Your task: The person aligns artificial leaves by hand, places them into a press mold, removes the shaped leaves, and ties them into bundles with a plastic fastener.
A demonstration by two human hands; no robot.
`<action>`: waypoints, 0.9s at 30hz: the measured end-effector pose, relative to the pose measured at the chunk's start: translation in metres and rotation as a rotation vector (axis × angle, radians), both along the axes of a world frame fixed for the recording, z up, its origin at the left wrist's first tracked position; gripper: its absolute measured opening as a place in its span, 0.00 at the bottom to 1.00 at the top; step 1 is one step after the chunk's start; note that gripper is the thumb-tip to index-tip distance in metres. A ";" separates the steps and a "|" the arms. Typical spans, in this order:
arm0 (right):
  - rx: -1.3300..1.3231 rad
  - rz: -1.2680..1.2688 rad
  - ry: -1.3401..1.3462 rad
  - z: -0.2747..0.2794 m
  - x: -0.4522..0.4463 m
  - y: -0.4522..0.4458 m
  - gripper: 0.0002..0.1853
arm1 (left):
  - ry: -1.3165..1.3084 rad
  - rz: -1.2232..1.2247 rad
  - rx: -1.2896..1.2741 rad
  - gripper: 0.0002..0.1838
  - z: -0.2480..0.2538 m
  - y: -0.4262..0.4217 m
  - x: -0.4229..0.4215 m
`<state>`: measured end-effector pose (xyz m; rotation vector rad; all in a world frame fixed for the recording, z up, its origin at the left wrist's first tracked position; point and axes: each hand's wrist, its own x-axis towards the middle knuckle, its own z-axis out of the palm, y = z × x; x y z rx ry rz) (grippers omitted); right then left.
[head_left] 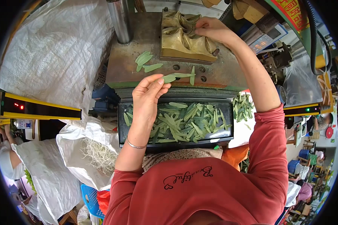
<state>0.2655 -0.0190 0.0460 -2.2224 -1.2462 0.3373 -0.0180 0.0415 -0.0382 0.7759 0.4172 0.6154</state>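
Between the thumb and fingers of my left hand (150,90) are a few flat green artificial leaves (176,76), held over the front of the machine bed. My right hand (212,30) is at the brass-coloured mold (180,39), its fingertips pinched together over one of the leaf-shaped hollows. Whatever those fingertips hold, if anything, is too small to make out. Several loose leaves (144,60) lie on the metal bed (120,67) left of the mold. A single leaf (192,76) stands out at the tips of the held ones.
A black tray (232,129) full of leaves sits in front of the bed. A steel column (120,22) rises at the back left. Yellow-edged sensor bars (41,107) flank both sides. White sacks (52,48) and a bag of pale stems (99,153) stand left. More leaves (243,107) lie right.
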 end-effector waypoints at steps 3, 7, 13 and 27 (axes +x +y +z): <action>0.079 -0.087 0.112 0.010 -0.013 -0.009 0.12 | -0.007 -0.003 -0.006 0.09 0.001 -0.001 -0.002; 0.033 -0.074 0.059 0.009 -0.009 -0.015 0.12 | -0.017 -0.001 -0.010 0.08 0.001 -0.005 -0.002; 0.408 0.019 -0.143 0.024 -0.070 -0.033 0.12 | -0.009 -0.025 0.021 0.08 0.008 -0.010 -0.012; 0.386 0.180 -0.191 0.019 -0.108 -0.012 0.04 | 0.013 -0.002 0.163 0.07 0.020 -0.013 -0.022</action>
